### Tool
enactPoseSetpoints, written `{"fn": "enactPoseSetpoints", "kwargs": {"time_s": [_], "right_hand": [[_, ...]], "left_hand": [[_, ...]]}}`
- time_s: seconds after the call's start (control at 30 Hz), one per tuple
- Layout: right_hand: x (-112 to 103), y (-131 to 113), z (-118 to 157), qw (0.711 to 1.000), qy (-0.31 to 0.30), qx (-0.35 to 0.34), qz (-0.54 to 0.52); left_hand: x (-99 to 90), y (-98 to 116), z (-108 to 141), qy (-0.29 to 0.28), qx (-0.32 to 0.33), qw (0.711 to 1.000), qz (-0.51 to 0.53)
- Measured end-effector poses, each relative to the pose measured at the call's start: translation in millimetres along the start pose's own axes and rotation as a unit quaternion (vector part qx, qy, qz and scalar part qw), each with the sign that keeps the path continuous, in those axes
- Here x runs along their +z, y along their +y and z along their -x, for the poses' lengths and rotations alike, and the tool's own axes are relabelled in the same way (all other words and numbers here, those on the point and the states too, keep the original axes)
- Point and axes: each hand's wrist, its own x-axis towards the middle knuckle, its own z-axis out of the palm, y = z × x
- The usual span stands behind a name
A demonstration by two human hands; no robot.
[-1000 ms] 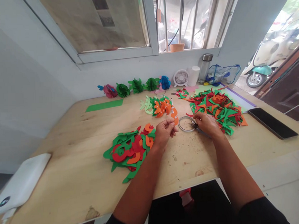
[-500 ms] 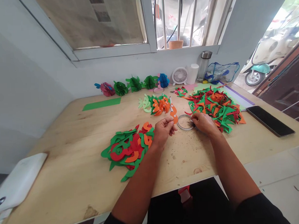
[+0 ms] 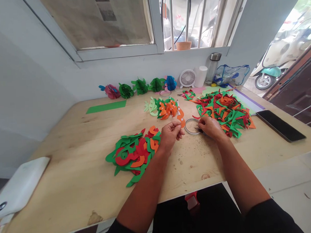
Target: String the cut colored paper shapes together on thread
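Note:
My left hand [image 3: 172,133] is pinched over the middle of the table, beside an orange paper strip [image 3: 181,117]; what its fingertips hold is too small to make out. At the right edge of a grey tape roll [image 3: 193,126], my right hand [image 3: 209,126] has its fingers closed on a small dark tool, mostly hidden. Green, red and orange cut paper shapes [image 3: 130,158] lie in a pile left of my left forearm. Behind my right hand is a heap of paper scraps [image 3: 224,109]. Orange and green folded pieces [image 3: 167,108] sit beyond my left hand.
A black phone [image 3: 282,125] lies at the right. Along the wall stand paper figures [image 3: 140,86], a small white fan [image 3: 187,78], a glass bottle [image 3: 213,68] and a clear pouch [image 3: 232,75]. A white device [image 3: 20,185] is at the left, a green strip [image 3: 106,107] farther back.
Both hands keep nearly the same places and closed fingers. The view has shifted very slightly.

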Motion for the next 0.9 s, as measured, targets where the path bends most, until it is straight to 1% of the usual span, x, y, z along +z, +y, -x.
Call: {"fn": "enactPoseSetpoints", "kwargs": {"time_s": [0.1, 0.27, 0.4, 0.57, 0.73, 0.9], "right_hand": [[2, -1, 0, 1.000, -0.006, 0.000, 0.020], [2, -1, 0, 1.000, -0.009, 0.000, 0.028], [1, -1, 0, 1.000, -0.010, -0.001, 0.011], [-1, -1, 0, 1.000, -0.005, 0.002, -0.006], [-2, 0, 1, 0.998, 0.017, -0.008, -0.057], [-2, 1, 1, 0.987, 0.044, -0.030, -0.150]], "left_hand": [[-0.6, -4, -2, -0.002, -0.004, 1.000, -0.005], [-0.4, -2, -1, -0.001, -0.006, 1.000, -0.004], [1.0, 2, 0, 0.002, -0.013, 1.000, -0.006], [4.4, 13, 5, 0.006, -0.034, 0.999, -0.019], [5.2, 17, 9, 0.000, -0.027, 0.999, -0.019], [5.2, 15, 8, 0.003, -0.033, 0.999, -0.015]]}}
